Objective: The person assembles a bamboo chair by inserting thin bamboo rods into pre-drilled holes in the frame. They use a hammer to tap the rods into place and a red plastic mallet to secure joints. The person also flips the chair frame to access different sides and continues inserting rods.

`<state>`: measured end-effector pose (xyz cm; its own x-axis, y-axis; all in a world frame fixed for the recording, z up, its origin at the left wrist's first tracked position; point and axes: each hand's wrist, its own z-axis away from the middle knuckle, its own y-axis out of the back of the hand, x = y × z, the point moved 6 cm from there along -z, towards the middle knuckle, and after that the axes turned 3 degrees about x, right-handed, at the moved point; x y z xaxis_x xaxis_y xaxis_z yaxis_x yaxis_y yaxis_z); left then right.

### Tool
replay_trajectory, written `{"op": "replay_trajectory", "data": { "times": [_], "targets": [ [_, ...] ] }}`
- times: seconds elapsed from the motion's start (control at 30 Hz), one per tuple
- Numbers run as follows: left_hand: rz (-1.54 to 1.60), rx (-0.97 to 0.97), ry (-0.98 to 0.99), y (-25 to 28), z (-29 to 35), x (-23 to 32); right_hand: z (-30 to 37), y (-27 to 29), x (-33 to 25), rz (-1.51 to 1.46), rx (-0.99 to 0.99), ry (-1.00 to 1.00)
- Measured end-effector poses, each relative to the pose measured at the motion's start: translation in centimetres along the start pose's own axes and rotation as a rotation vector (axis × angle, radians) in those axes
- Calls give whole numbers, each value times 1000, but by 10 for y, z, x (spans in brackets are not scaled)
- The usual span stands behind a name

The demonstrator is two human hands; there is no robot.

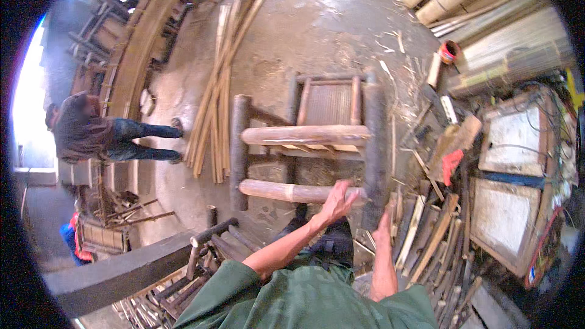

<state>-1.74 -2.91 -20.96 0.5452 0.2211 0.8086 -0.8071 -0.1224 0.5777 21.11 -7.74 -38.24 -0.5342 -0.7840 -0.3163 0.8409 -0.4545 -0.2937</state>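
In front of me stands a bamboo chair frame with thick dark posts, pale round rails and a slatted panel. My left hand is at the right part of the lower rail, fingers apart and not wrapped round it; whether it presses on the rail I cannot tell. Beside the dark right post, on its outer side, my right hand has its fingers stretched out, with nothing visible in them.
Long bamboo strips lie on the floor to the left, near a person. Cut bamboo pieces and wood scraps crowd the right side, by a worn white-panelled cabinet. Bamboo poles lie at the far right. A dark beam runs at lower left.
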Motion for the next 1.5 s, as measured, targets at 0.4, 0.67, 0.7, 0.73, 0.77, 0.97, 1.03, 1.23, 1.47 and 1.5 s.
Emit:
{"op": "replay_trajectory", "data": {
  "times": [0.4,0.67,0.7,0.73,0.77,0.97,1.03,1.23,1.47,1.5],
  "targets": [
    [568,329,298,178,-120,47,183,-253,-27,629,-84,257],
    [695,453,531,229,-100,34,210,-305,-36,1037,-206,592],
    [699,521,580,230,-88,28,211,-301,-30,1019,-207,631],
    [712,513,572,227,-80,22,207,-297,-25,1033,-205,655],
    [725,507,565,224,-72,12,203,-292,-21,1048,-203,678],
    [654,570,613,223,-43,-45,205,-286,-15,1036,-233,753],
    [595,564,620,232,-36,-57,190,-286,-8,943,-392,568],
    [706,559,686,263,12,-112,104,-256,-99,1135,-79,1078],
    [744,580,893,310,78,-187,-23,-211,-180,1670,277,909],
    [721,603,902,318,88,-200,-27,-218,-177,1708,234,829]
  ]
}}
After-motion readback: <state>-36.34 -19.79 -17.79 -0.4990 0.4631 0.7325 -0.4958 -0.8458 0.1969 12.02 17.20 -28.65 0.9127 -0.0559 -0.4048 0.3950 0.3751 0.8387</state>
